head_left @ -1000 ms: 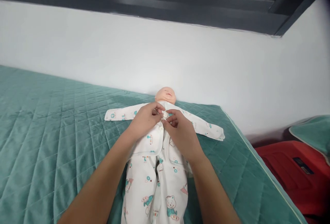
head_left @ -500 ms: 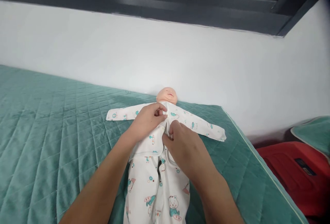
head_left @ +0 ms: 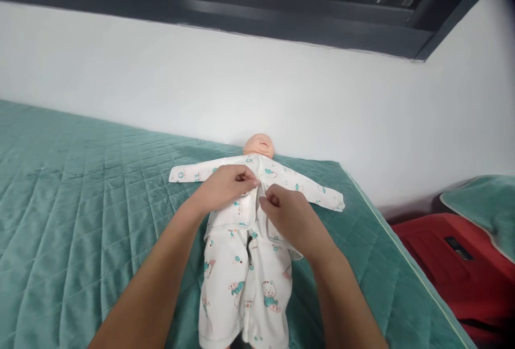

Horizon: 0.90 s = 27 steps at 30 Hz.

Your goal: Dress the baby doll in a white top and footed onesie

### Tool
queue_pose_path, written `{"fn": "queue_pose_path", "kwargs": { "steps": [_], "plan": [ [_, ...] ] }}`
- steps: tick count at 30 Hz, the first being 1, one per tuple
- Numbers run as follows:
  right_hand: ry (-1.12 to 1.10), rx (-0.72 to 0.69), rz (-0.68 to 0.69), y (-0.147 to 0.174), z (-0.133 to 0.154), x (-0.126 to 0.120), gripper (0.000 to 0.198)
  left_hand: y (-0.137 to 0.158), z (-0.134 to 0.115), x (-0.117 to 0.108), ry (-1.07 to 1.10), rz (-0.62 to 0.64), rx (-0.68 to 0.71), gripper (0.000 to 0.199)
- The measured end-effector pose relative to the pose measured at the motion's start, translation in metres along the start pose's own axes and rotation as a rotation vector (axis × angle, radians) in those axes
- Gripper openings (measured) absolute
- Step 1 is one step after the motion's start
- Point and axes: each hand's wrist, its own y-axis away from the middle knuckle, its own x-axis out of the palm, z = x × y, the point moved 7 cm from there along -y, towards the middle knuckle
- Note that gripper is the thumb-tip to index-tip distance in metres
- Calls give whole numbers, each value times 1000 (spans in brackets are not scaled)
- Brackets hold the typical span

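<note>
A baby doll (head_left: 258,146) lies on its back, head against the wall, with both sleeves spread out. It wears a white printed baby top (head_left: 237,212) and matching printed pants (head_left: 225,279). My left hand (head_left: 231,184) pinches the front edge of the top at the chest. Just to the right and slightly lower, my right hand (head_left: 284,209) has its fingers curled closed on the other front edge. Below the hands the front of the top hangs apart. The fingertips partly hide the fabric between them.
Under the doll is a green quilted bed cover (head_left: 100,204). A white wall (head_left: 201,81) rises behind, below a dark window frame (head_left: 281,16) with metal bars. To the right, past the bed's edge, sits a red object (head_left: 438,252) with green fabric (head_left: 486,204) over it.
My right hand has moved up along the top's front, closer to the chest. My left hand stays pinched near the same spot. The camera view has shifted slightly.
</note>
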Motion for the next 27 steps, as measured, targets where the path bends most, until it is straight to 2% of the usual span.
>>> {"fn": "queue_pose_path", "kwargs": {
  "steps": [5, 8, 12, 15, 21, 27],
  "plan": [
    [-217, -26, -64, -4, -11, 3, 16, 12, 7, 5, 58, 5, 31, 16],
    [-380, 8, 10, -6, -17, 9, 13, 13, 8, 5, 59, 11, 41, 15],
    [-643, 83, 141, -7, -24, 13, 20, 12, 6, 7, 127, 60, 31, 14],
    [-766, 111, 168, -9, -27, 14, 23, 12, 5, 9, 210, 89, 32, 14],
    [-828, 138, 160, -9, -33, 19, 26, 12, 9, 10, 286, 75, -9, 15],
    [-756, 103, 174, -6, -24, 20, 19, 11, 11, 8, 304, 34, -29, 17]
  ]
}}
